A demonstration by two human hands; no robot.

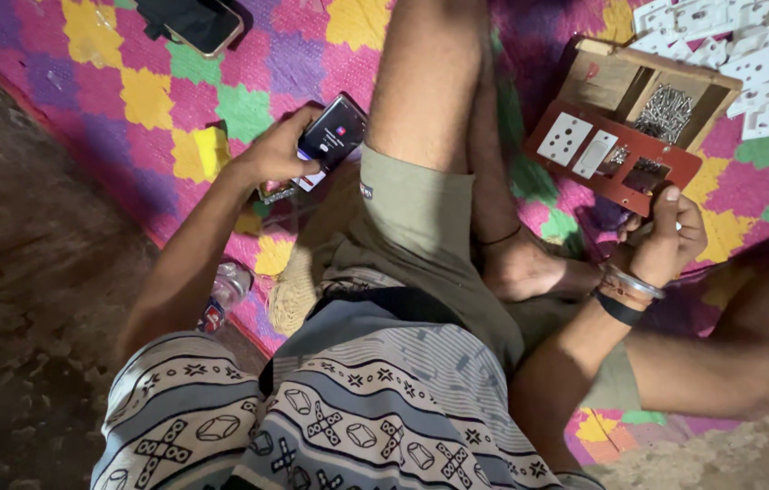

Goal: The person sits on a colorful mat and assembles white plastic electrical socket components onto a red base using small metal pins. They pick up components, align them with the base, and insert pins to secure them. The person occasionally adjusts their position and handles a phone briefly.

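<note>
Left hand [277, 154], left of centre, was closed around a dark phone [332, 134], screen tilted up toward the face, readable. Right hand [666, 238], at right, pinched the near edge of a red switch plate [616, 156], steadying it on the wooden box [616, 73] of screws [663, 111]. White switch parts [747, 45] were piled upper right on the patterned mat [176, 91].

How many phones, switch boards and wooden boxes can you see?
Phones: 2, one in the left hand with its screen lit, one lying on the mat
Switch boards: 1, the red board held by the right hand
Wooden boxes: 1
Total: 4
</note>
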